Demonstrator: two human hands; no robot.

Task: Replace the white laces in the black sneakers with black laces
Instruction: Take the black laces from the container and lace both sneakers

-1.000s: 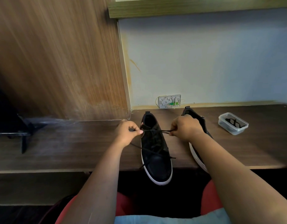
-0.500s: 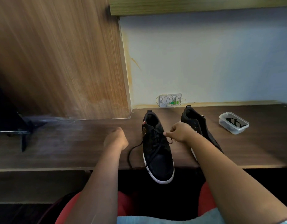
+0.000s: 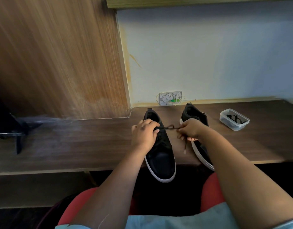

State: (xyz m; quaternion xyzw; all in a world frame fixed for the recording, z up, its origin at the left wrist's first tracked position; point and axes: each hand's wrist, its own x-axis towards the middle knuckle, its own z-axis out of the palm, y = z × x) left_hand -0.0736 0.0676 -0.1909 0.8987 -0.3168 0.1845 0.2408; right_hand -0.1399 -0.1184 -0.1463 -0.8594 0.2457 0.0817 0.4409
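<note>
Black low-top sneakers with white soles are standing side by side on a dark brown wooden desk [image 3: 76,142], toes pointing toward the person: the left sneaker [image 3: 160,156] is overhanging the desk's front edge, and the right sneaker [image 3: 196,116] is lying partly hidden behind the right forearm. The left hand [image 3: 145,132] is curling over the left sneaker's eyelets, pinching a thin black lace [image 3: 169,127]. The right hand [image 3: 190,128] is gripping the lace's other part, a tipped end dangling below it. A small clear plastic container [image 3: 234,119] holding dark laces is sitting well to the right.
</note>
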